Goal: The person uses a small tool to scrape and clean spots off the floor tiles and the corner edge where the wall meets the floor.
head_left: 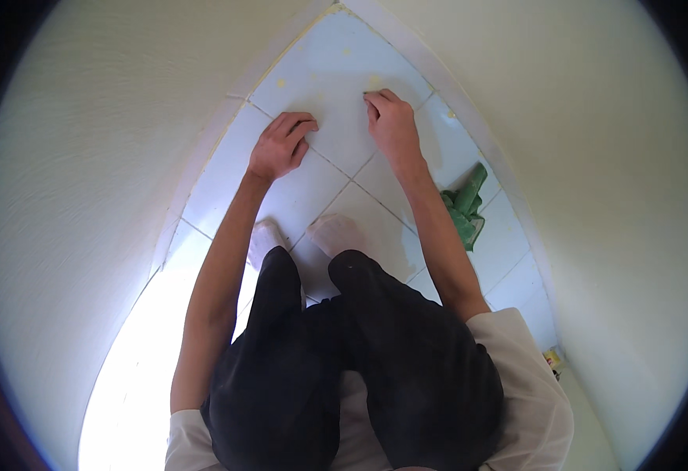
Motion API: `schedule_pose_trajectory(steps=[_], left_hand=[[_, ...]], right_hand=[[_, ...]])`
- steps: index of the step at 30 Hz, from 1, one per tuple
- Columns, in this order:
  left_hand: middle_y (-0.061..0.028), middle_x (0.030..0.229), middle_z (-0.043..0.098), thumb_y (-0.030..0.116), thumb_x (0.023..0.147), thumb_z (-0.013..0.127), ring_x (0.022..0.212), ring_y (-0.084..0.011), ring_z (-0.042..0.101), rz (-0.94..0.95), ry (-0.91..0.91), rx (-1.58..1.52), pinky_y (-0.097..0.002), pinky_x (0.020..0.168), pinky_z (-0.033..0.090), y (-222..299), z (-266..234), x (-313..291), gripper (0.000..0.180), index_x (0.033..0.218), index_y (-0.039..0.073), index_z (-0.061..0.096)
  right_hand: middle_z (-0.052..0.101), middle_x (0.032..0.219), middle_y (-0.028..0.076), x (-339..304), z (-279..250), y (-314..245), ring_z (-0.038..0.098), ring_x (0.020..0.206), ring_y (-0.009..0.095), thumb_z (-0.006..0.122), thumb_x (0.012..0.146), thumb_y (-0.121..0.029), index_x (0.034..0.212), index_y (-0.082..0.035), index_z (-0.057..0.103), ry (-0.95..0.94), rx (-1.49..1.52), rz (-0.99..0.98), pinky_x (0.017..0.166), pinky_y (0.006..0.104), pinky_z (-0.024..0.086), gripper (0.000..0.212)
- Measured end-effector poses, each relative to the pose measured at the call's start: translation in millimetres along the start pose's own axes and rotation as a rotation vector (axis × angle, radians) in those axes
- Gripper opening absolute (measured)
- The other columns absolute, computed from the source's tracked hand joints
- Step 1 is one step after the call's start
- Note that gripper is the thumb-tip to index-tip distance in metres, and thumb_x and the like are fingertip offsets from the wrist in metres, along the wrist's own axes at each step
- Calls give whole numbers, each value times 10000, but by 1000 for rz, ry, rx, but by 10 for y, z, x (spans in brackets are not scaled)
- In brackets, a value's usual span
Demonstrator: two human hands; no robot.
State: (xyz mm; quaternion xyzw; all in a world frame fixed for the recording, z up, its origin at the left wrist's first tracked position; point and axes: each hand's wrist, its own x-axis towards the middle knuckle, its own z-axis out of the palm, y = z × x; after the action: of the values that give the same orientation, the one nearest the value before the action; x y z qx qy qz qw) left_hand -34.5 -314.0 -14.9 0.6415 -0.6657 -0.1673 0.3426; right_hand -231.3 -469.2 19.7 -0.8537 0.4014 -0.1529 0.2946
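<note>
My left hand (278, 147) is low over the pale tiled floor (336, 118), its fingers bent and its thumb apart from them, with nothing visible between them. Farther right and slightly ahead, my right hand (395, 124) has its fingers curled in a pinch. A tiny dark spot shows at its fingertips; I cannot make out what it is. Small yellow spots (281, 83) mark the tiles in front of both hands. A crumpled green piece (465, 209), perhaps a rag or a glove, lies on the floor right of my right forearm.
Cream walls (116, 149) rise on the left and right (595, 157), meeting in a corner ahead. My feet (336, 234) are on the tiles below my bent knees. Bright light covers the floor at lower left. A small yellow item (553, 359) lies by the right wall.
</note>
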Motion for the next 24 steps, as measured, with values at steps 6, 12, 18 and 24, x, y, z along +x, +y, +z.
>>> schedule_pose_trajectory(steps=[6,12,18,24], left_hand=[[-46,1156,657,-34,767,647,1052,-281,636,13,19,15,-404,915,558,13,-5,16,357,1092,110,666],[-52,1168,660,-38,770,647,1067,-288,637,-5,11,19,-409,922,557,-7,-7,0,347,1086,105,672],[-38,1163,654,-20,779,652,1058,-277,636,-1,14,13,-400,916,559,-14,-9,4,338,1088,116,666],[-63,1158,655,-47,780,649,1067,-291,640,-11,6,15,-414,926,558,-5,-17,-8,339,1086,96,670]], right_hand=[[694,1117,152,-156,182,33,704,898,377,652,886,25,987,-23,697,178,91,-84,760,428,604,120],[704,1110,135,-64,131,6,710,878,365,670,858,32,1039,-19,709,137,129,-73,755,406,604,192],[728,1056,148,-128,-22,50,731,842,318,668,834,65,1002,1,743,55,275,-62,740,356,597,195],[747,1084,119,-176,-77,81,731,744,243,672,858,67,1022,11,752,-8,326,110,641,312,587,191]])
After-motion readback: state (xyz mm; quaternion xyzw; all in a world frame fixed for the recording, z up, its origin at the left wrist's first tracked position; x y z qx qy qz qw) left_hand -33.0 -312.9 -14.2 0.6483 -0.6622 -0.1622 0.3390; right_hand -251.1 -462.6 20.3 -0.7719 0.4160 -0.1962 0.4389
